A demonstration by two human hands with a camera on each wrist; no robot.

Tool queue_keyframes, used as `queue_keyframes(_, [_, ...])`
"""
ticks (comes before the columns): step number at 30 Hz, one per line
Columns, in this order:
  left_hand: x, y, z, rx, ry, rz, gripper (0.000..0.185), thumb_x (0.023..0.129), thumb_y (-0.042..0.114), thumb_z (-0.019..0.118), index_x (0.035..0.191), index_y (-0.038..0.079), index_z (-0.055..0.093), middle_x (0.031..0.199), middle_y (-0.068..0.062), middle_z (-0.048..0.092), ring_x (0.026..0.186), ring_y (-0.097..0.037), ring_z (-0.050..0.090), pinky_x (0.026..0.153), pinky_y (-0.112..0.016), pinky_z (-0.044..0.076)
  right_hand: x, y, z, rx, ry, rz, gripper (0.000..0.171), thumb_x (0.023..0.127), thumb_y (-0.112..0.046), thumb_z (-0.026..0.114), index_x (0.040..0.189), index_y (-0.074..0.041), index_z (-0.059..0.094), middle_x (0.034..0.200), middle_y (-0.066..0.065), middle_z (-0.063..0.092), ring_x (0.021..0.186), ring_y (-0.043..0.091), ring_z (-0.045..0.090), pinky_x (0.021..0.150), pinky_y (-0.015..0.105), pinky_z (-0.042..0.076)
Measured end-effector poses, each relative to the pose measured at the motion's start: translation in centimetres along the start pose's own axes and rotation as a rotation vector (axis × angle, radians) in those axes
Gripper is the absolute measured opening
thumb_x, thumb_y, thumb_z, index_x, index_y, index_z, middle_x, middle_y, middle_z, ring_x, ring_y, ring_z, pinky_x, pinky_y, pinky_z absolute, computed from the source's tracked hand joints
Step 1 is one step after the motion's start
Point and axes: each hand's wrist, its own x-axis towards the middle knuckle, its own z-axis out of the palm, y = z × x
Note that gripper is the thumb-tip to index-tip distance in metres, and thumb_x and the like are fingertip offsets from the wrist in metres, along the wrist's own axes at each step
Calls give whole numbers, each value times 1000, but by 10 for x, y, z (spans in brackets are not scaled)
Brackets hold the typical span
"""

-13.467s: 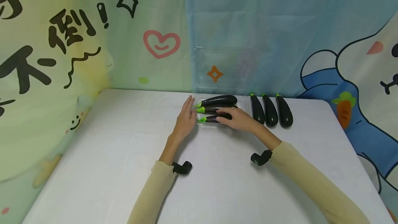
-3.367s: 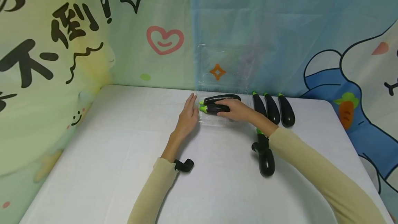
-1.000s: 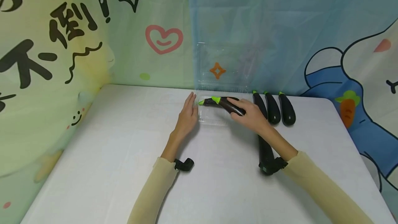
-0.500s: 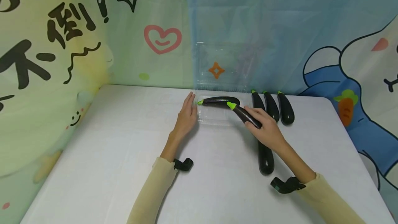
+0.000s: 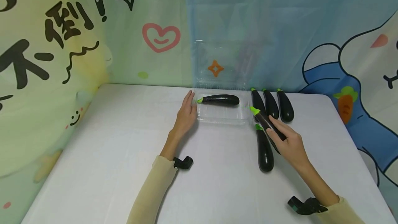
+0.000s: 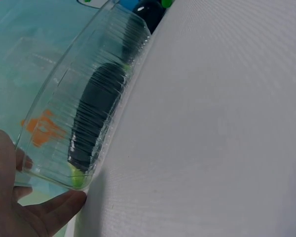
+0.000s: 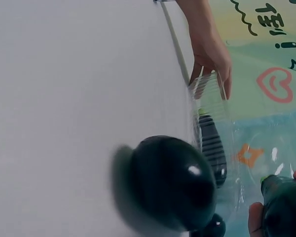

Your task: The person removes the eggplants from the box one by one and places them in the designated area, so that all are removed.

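Note:
A clear plastic clamshell box point(image 5: 224, 116) stands at the back of the table with its lid point(image 5: 230, 58) raised. One dark eggplant point(image 5: 220, 100) with a green stem end lies inside, along the back. My left hand point(image 5: 185, 114) rests against the box's left end, fingers straight; the left wrist view shows its fingers point(image 6: 64, 210) at the box's corner. To the right of the box, my right hand point(image 5: 287, 142) grips another eggplant point(image 5: 264, 120) between thumb and fingers, stem pointing up and left. Just left of that hand, a further eggplant point(image 5: 265, 151) lies on the table.
Several eggplants are right of the box: besides the loose one, three stand in a row, left point(image 5: 257, 100), middle point(image 5: 271, 104) and right point(image 5: 285, 106). A printed cloth point(image 5: 280, 27) hangs directly behind the white table point(image 5: 124, 148). Black cameras sit on both wrists.
The box earlier held three eggplants and now holds one. One came to lie on the table in front. My right hand has lifted another out, moving right and toward me. The left hand stays put.

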Motion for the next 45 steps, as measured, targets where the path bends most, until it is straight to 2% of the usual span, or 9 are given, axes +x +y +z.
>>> queue_keyframes(5, [-5, -2, -1, -1, -5, -27, 52, 103, 22, 31, 152, 7, 29, 162, -4, 22, 148, -22, 25, 118, -47, 30, -16, 3, -1, -11, 35, 79, 50, 92, -13, 63, 141, -8, 51, 134, 19, 56, 100, -17, 42, 72, -3, 37])
queue_keyframes(16, [-8, -1, 0, -15, -12, -17, 52, 103, 22, 31, 153, 6, 28, 162, -4, 22, 149, -23, 25, 118, -46, 29, -46, 11, -3, -53, 57, 141, 62, 84, -5, 66, 143, -9, 49, 137, 18, 53, 104, -17, 36, 76, -1, 31])
queue_keyframes(25, [-3, 2, 0, -14, 5, -6, 52, 103, 20, 32, 152, 5, 29, 162, -4, 23, 148, -23, 26, 118, -46, 30, -57, 14, -8, -26, 42, 183, 54, 97, -17, 56, 148, -24, 41, 146, 16, 49, 128, -3, 43, 83, -3, 29])
queue_keyframes(29, [-2, 1, 1, -13, 3, -10, 51, 103, 18, 33, 152, 5, 29, 162, -5, 23, 148, -24, 27, 117, -47, 30, -61, 14, -9, -12, 11, 237, 52, 101, -22, 50, 150, -24, 37, 151, 15, 43, 139, 25, 41, 89, -4, 24])
queue_keyframes(31, [-2, 1, 1, -15, 3, -12, 51, 103, 17, 34, 152, 5, 29, 162, -5, 23, 148, -24, 27, 117, -47, 30, -62, 15, -9, -1, -10, 280, 52, 102, -24, 46, 152, -22, 33, 154, 16, 39, 140, 39, 36, 101, 3, 25])
queue_keyframes(34, [-1, 2, 1, -16, 5, -8, 51, 102, 15, 35, 152, 5, 29, 162, -6, 23, 148, -24, 27, 117, -47, 30, -63, 17, -9, 21, -31, 317, 53, 103, -26, 43, 154, -15, 30, 156, 19, 32, 142, 44, 30, 117, 33, 26])
queue_keyframes(37, [0, 2, 0, -11, 7, -6, 51, 102, 15, 35, 152, 6, 29, 162, -5, 23, 148, -23, 27, 117, -47, 30, -63, 20, -8, 42, -38, 305, 54, 103, -24, 41, 154, -10, 28, 156, 23, 29, 142, 46, 27, 114, 57, 21])
queue_keyframes(41, [0, 2, 1, -2, 10, -5, 51, 102, 18, 33, 152, 6, 29, 162, -4, 23, 148, -22, 27, 117, -46, 30, -66, 23, -6, 19, -32, 264, 52, 103, -25, 42, 153, -12, 32, 154, 21, 33, 145, 39, 27, 119, 30, 20])
queue_keyframes(45, [-1, 2, 0, 5, 6, -6, 51, 103, 19, 32, 152, 5, 29, 162, -3, 23, 148, -21, 26, 118, -44, 30, -67, 25, -2, -1, -8, 230, 48, 103, -23, 44, 150, -14, 38, 153, 18, 38, 146, 29, 28, 107, 3, 15])
